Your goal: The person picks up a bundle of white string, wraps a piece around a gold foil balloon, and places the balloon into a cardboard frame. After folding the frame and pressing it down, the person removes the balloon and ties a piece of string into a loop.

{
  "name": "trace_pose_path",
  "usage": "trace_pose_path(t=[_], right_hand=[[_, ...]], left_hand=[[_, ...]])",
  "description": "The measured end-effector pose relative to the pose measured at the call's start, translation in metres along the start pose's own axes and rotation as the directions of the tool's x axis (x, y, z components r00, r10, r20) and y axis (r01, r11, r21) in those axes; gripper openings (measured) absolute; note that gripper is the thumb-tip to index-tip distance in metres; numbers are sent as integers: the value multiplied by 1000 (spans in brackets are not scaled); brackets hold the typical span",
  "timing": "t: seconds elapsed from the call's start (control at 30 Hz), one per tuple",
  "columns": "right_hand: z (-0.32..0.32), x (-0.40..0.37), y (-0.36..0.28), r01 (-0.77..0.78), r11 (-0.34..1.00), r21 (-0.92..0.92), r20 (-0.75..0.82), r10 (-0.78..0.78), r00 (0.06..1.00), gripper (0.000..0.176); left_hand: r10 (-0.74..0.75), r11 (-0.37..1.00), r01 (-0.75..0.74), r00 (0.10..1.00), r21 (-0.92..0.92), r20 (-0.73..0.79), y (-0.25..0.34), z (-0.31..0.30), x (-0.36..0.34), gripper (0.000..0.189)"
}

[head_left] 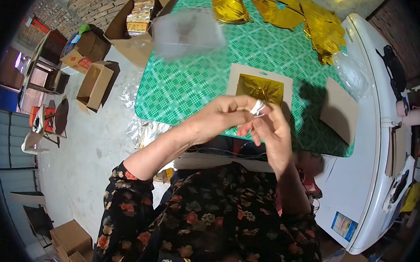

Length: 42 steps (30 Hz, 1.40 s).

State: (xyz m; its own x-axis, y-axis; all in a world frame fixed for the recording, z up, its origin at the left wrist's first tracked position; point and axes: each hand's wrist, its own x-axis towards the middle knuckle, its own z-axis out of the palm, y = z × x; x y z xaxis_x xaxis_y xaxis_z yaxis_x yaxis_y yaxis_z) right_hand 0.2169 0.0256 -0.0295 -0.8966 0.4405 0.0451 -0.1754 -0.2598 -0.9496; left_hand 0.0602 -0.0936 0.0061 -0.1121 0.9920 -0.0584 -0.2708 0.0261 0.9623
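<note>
My left hand point(218, 118) and my right hand point(277, 137) meet above the near edge of the table, fingers bent in a pinch. Between their fingertips is a small white strip point(257, 108), looped or folded; its exact kind is too small to make out. Just beyond the hands lies a pale cardboard frame or open box point(234, 80) with shiny gold sheet point(260, 86) in its middle. My hands cover its near part. To the right of it a plain cardboard piece point(340, 111) rests on the green checked tablecloth point(179, 91).
Crumpled gold foil bags point(322, 30) lie along the far side of the table. A stack of clear plastic bags point(189, 34) sits at the far left, a clear bag point(353, 74) at the right. Cardboard boxes point(96, 84) stand on the floor; a white fridge point(361, 139) lies at the right.
</note>
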Motion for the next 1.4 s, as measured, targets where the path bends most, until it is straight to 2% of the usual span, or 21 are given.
trace_pose_path(t=[0.03, 0.1, 0.13, 0.23, 0.3, 0.47, 0.57, 0.63, 0.73, 0.97, 1.0, 1.1, 1.2, 1.3, 1.4], right_hand=[[4, -4, -3, -94, 993, 69, 15, 93, 996, 29], [7, -12, 8, -60, 985, 164, -48, 69, 996, 22], [7, -15, 15, -44, 988, 146, -79, 56, 995, 20], [12, -23, 28, -58, 993, 107, -129, 72, 989, 16], [11, -27, 38, -92, 996, 14, -157, 93, 983, 17], [17, -30, 48, -85, 987, 139, -119, 102, 988, 16], [26, -28, 47, -52, 969, 241, -111, 80, 991, 16], [34, -26, 36, -70, 961, 267, -143, 111, 983, 16], [14, -28, 42, -94, 975, 200, 3, 95, 995, 17], [21, -31, 36, -119, 978, 174, 17, 117, 993, 14], [21, -31, 39, -82, 986, 144, 22, 80, 997, 13], [12, -34, 47, -96, 994, 46, 18, 96, 995, 13], [15, -35, 47, -20, 998, 52, -50, 23, 998, 10], [20, -37, 57, 87, 995, -56, -200, -96, 975, 9], [20, -35, 60, 208, 906, -368, -245, -310, 918, 12]], left_hand=[[-44, 995, 46, 999, -84, 22, -5, 2, -2, 29], [-126, 959, 140, 989, -246, 72, -17, 3, -7, 28], [-122, 953, 136, 990, -270, 67, -18, 4, -8, 25], [-227, 959, 232, 973, -163, 46, -22, -1, -15, 27], [-254, 958, 255, 967, -134, 21, -24, -4, -19, 26], [-289, 956, 287, 957, -58, -20, -20, -5, -24, 23], [-258, 954, 245, 964, -172, -59, -26, -4, -26, 15], [-307, 923, 284, 950, -259, -52, -23, -5, -29, 11], [-342, 887, 308, 939, -343, -41, -20, -4, -31, 7], [-401, 858, 334, 910, -391, -101, -33, -8, -32, 7], [-404, 850, 347, 912, -395, -69, -34, -8, -33, 8], [-412, 846, 352, 908, -400, -73, -41, -8, -33, 8], [-363, 856, 287, 926, -430, -104, -33, 4, -30, 9], [-348, 867, 269, 929, -420, -124, -34, 9, -25, 11], [-364, 861, 265, 918, -435, -161, -35, 12, -21, 14]])
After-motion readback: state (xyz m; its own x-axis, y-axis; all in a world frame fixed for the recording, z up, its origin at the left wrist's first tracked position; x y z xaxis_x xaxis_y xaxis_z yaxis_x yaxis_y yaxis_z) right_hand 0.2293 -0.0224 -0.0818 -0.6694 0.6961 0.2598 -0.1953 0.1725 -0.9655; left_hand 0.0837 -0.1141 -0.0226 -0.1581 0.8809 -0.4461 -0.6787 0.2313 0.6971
